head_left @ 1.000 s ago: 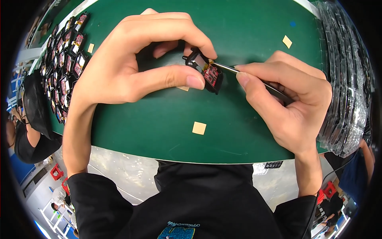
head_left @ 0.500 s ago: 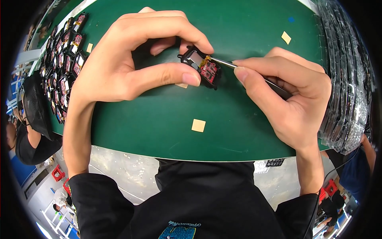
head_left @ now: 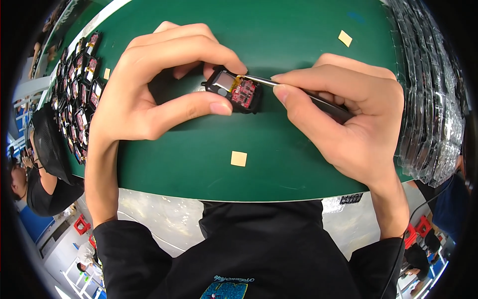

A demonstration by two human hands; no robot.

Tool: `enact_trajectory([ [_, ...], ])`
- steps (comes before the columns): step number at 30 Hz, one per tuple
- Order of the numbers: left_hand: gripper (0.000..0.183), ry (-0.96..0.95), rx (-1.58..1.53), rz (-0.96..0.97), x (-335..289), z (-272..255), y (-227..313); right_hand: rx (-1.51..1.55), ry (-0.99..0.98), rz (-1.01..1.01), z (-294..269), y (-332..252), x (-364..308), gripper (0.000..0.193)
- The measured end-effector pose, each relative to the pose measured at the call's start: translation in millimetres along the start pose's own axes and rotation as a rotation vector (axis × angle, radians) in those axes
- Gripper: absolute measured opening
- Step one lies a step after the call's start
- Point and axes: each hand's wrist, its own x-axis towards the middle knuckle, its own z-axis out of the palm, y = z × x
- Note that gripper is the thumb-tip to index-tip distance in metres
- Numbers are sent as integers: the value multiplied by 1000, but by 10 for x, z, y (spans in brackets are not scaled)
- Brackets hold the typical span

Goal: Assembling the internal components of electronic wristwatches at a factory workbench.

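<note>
Just below the frame's centre, a pale square (head_left: 239, 159) lies loose on the green worktop (head_left: 174, 169), easily shifted by a brushing sleeve (head_left: 130, 244). Farther up, just above centre, the left hand (head_left: 144, 89) pinches a black casing (head_left: 233, 90) in its grip, and the right hand (head_left: 351, 107) pinches a slim metal tool (head_left: 261, 80), its tip at the yellow strip (head_left: 236, 84); too hard a push could tear that strip or scratch the red board (head_left: 245, 93), and a slack pinch could let the casing twist.

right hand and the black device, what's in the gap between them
In the head view, a slim metal tool spans the gap from the right hand to the black device, with green tabletop showing beneath.
</note>
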Motion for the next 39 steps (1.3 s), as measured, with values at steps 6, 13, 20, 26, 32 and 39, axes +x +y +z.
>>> enact_trajectory([
  [6,58,-14,-35,-66,-6,-14,22,48,-20,15,-27,37,-3,9],
  [13,56,-4,-41,-53,-2,2,31,63,-18,3,-14,14,-1,8],
  [20,52,-2,-20,-36,-12,-5,29,69,-11,53,-16,18,-14,9],
  [26,52,0,-14,-19,4,-1,19,44,-24,5,-27,8,-5,9],
  [32,52,14,-30,-30,3,13,57,16,-5,-31,-8,24,-19,10],
  [39,52,13,-56,-70,-8,21,45,23,34,-8,20,48,-37,9],
])
